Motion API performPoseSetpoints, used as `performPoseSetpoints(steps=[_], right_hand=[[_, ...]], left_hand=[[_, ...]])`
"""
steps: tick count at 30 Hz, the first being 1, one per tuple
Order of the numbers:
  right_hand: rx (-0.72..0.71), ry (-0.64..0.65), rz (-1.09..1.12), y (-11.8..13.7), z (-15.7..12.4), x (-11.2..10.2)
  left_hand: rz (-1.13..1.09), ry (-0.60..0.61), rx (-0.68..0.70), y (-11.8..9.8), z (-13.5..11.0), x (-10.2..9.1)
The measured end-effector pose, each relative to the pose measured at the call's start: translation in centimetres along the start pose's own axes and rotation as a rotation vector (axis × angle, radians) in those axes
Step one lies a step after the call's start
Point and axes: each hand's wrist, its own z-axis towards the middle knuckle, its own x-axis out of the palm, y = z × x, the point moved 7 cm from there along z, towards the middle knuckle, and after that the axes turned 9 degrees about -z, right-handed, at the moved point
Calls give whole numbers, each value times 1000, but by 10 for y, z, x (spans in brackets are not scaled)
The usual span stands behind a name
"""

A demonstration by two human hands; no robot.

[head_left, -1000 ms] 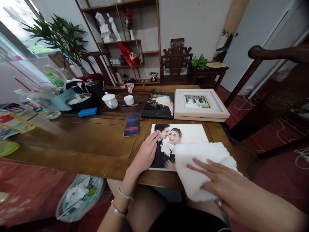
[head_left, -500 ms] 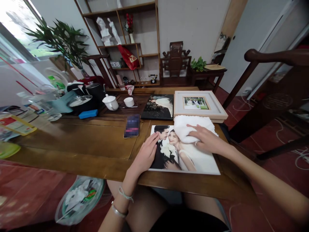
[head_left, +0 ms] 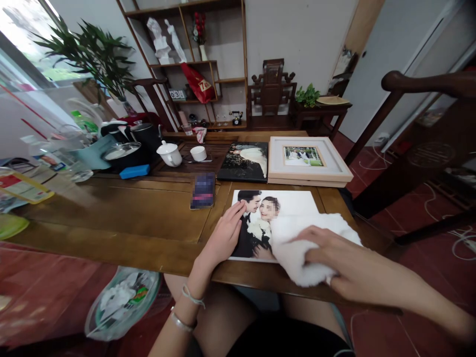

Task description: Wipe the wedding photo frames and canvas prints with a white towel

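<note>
In the head view, a wedding photo panel (head_left: pixel 256 230) lies flat on the wooden desk (head_left: pixel 163 213), its near edge close to the desk's own border. The left hand (head_left: pixel 223 233) rests on the panel's left side, fingers straight and close together, pressing down and gripping nothing. The right hand (head_left: pixel 334 253) is on a white cloth (head_left: pixel 292 253) that covers the panel's lower right part and spills past its right and near edges; its fingers are partly bent into the pile, holding a bunched fold. Just beyond the panel are a dark picture panel (head_left: pixel 241 163) and, further right, a pale wood photo frame (head_left: pixel 275 171); a smartphone (head_left: pixel 203 191) lies just to its left. The left hand seems to be the panel's only steadying point, so a hard sideways push through the cloth could swivel it or nudge it toward the phone. A strong pull toward the body could bring the panel over the desk's border, as little bare wood lies on that side. Grit caught in the cloth, too small to see here, could scratch the print under pressure, and the left fingers could leave smudges where they touch it. A loose cloth corner might also catch under the panel's right edge and lift it.
</note>
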Motion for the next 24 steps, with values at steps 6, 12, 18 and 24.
performPoseSetpoints(steps=[6, 12, 18, 24], right_hand=[[-3, -167, -86, -57, 45, 0], [62, -160, -193, -78, 65, 0], [-1, -109, -145, -49, 40, -1], [-56, -53, -71, -13, 5, 2]], left_hand=[[-10, -1, -8, 1, -1, 0], [-10, 6, 3, 1, 0, 0], [-9, 4, -5, 0, 0, -1], [0, -6, 8, -2, 0, -2]])
